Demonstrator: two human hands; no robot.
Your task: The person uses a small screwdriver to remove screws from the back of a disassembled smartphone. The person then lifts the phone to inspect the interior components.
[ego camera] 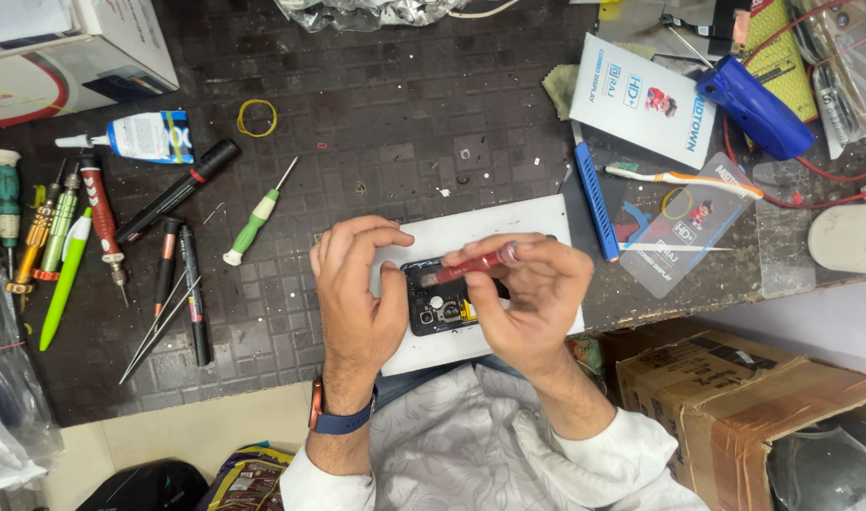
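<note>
1. One dark bench (376, 123) fills the view, its surface marked in small squares.
2. A brown cardboard box (735, 407) sits at the lower right, below the bench edge.
3. A white mat (471, 227) lies near the bench's front edge.
4. An opened black phone (437, 308) rests on the mat, its insides showing, partly hidden by both hands.
5. The left hand (357, 293) curls over the phone's left edge, fingers bent, thumb touching it.
6. The right hand (537, 293) pinches a red screwdriver (466, 268), lying nearly level, tip over the phone.
7. Several screwdrivers (50, 237) and tweezers (158, 326) lie well to the left.
8. A yellow rubber band (257, 117) lies farther back.
</note>
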